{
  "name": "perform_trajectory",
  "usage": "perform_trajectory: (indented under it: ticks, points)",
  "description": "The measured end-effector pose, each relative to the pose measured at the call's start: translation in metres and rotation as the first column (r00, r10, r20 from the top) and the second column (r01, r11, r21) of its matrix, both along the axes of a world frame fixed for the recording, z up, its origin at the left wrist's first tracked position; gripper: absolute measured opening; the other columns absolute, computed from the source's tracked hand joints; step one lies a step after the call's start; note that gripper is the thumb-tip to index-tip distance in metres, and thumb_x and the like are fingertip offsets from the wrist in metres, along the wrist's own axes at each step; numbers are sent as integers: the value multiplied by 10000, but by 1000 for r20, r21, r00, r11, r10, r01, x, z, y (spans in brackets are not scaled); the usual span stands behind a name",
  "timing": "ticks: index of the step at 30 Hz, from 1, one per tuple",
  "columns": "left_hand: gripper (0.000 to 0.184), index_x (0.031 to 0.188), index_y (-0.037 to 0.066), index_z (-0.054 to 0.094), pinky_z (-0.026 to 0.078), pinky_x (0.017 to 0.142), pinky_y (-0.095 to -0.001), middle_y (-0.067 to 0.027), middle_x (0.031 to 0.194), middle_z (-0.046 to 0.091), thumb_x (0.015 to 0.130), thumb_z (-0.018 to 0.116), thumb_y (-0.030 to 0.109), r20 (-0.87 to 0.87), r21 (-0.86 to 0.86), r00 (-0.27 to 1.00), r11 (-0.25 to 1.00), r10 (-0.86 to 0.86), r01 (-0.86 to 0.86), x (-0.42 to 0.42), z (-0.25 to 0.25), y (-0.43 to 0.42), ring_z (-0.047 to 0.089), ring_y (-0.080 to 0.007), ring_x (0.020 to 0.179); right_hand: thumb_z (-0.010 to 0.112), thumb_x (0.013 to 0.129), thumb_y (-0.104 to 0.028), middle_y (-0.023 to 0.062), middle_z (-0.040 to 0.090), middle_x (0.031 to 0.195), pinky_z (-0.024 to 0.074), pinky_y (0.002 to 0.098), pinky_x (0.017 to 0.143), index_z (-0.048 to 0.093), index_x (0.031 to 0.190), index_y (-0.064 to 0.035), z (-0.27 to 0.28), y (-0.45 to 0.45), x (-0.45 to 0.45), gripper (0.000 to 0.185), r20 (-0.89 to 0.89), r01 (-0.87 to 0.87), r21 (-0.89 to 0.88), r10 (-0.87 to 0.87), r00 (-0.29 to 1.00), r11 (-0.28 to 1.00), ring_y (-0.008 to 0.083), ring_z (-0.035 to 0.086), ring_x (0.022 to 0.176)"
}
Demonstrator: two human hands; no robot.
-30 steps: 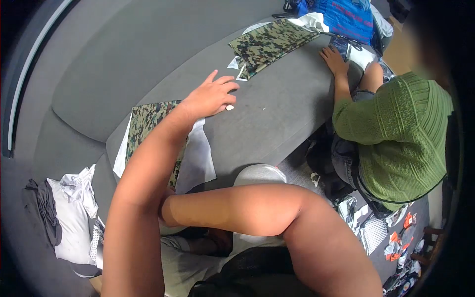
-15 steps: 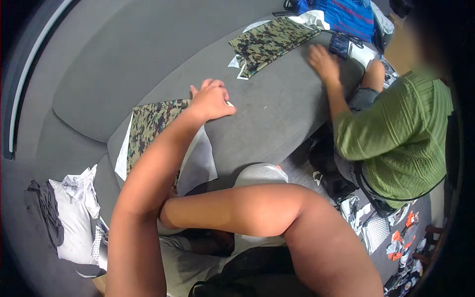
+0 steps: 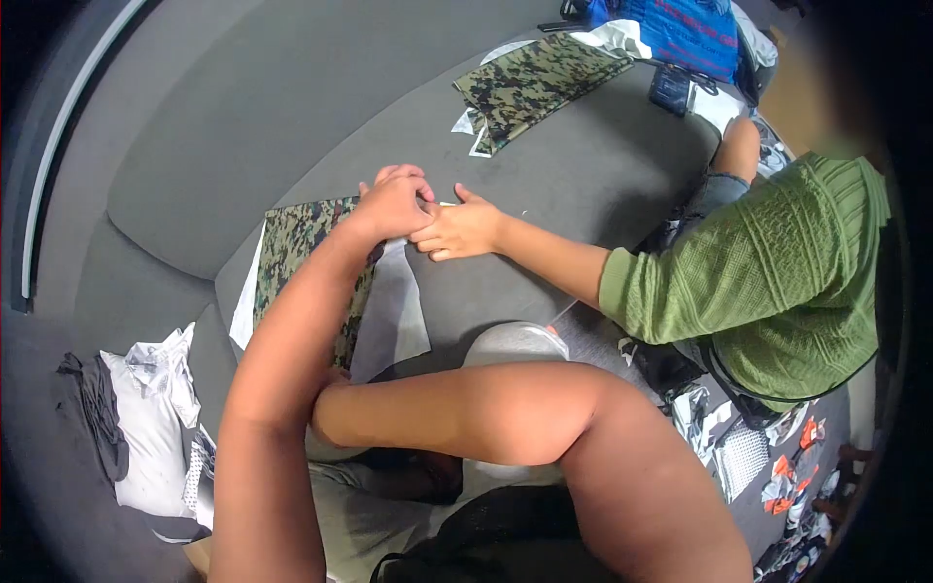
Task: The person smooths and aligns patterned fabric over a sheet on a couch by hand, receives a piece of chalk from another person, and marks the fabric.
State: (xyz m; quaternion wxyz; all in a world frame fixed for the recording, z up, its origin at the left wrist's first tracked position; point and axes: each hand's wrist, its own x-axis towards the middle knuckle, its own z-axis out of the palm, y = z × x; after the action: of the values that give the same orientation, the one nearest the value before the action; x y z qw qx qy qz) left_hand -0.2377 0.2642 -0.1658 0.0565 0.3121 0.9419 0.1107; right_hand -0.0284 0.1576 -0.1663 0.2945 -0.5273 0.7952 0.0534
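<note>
Cloth (image 3: 292, 245) could crease if the co-worker's hand (image 3: 457, 231) tugs; left hand (image 3: 395, 206) curled beside cloth, hold unclear; right hand (image 3: 336, 376) mostly hidden, grip undetermined.

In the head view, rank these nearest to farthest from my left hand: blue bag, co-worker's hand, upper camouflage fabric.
1. Co-worker's hand, immediately right.
2. Upper camouflage fabric, up and right.
3. Blue bag, far upper right.

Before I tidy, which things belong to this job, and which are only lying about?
Probably the job:
nearer camouflage piece
white sheet beside it
farther camouflage piece

Probably just lying about:
blue bag
white bundle, lower left
orange scraps, lower right
</note>
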Motion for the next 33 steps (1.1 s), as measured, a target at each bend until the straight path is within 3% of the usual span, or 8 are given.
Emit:
perform_trajectory:
  ticks: [6, 8, 11, 14, 16, 19, 23, 33]
  points:
    - [407, 1074, 97, 685, 344, 1088, -399, -113, 1350, 524, 709, 775, 253, 31, 282, 999, 959, -22, 12, 24, 39, -30, 465, -296, 1277, 666, 787, -387, 64, 612, 1202, 468, 548, 798, 660, 1164, -197, -21, -20, -7, 422, 16, 24, 48, -25, 1000, 999, 322, 580, 1053]
    - [417, 1131, 77, 655, 341, 1089, -403, -114, 1361, 519, 750, 770, 205, -41, 431, 999, 901, -27, 42, 48, 48, -46, 456, -287, 1290, 691, 782, -334, 45, 611, 1241, 481, 535, 790, 655, 1198, -186, -102, -108, -16, 442, 55, 78, 178, -89, 994, 981, 317, 591, 1075]
    - [407, 1122, 62, 641, 339, 1089, -403, -116, 1363, 517, 738, 764, 114, 10, 508, 1000, 861, 18, -21, 92, 53, -68, 465, -294, 1284, 727, 776, -255, 17, 610, 1299, 499, 515, 777, 646, 1248, -169, -287, -279, -26, 486, 62, 200, 466, -257, 964, 862, 310, 608, 1108]
    - [398, 1092, 67, 655, 347, 1082, -413, -113, 1338, 538, 716, 780, 112, -35, 457, 998, 889, 44, -23, 112, 48, -91, 473, -304, 1272, 729, 776, -262, 27, 629, 1268, 499, 512, 770, 666, 1215, -162, -191, -187, -18, 455, 75, 153, 347, -190, 979, 925, 305, 616, 1091]
    - [394, 1076, 69, 662, 351, 1079, -418, -112, 1326, 549, 706, 788, 111, -65, 443, 997, 896, 42, -9, 123, 48, -102, 477, -309, 1266, 730, 775, -267, 34, 641, 1247, 500, 511, 764, 680, 1193, -158, -84, -83, -13, 435, 67, 87, 238, -105, 992, 967, 302, 622, 1079]
    - [359, 1048, 63, 660, 362, 1065, -425, -114, 1299, 565, 708, 773, 87, -97, 383, 995, 924, 31, 8, 142, 53, -120, 492, -314, 1244, 732, 774, -274, 45, 660, 1215, 500, 508, 756, 700, 1161, -151, -16, -21, -9, 406, 61, 79, 125, -87, 994, 989, 298, 630, 1062]
    - [330, 1063, 47, 641, 382, 1037, -419, -131, 1259, 580, 746, 733, 62, -105, 384, 990, 922, 96, -49, 167, 33, -149, 519, -325, 1197, 740, 768, -291, 42, 678, 1166, 506, 486, 747, 711, 1129, -147, 20, 22, -3, 389, 26, 116, -87, -115, 993, 989, 291, 646, 1025]
    - [323, 1093, 32, 618, 394, 1017, -399, -144, 1232, 592, 779, 695, 31, -88, 477, 969, 864, 231, -162, 169, 32, -173, 542, -322, 1160, 747, 760, -296, 63, 686, 1116, 512, 456, 741, 714, 1108, -134, 42, 44, -2, 385, 9, 92, -128, -91, 996, 988, 283, 659, 996]
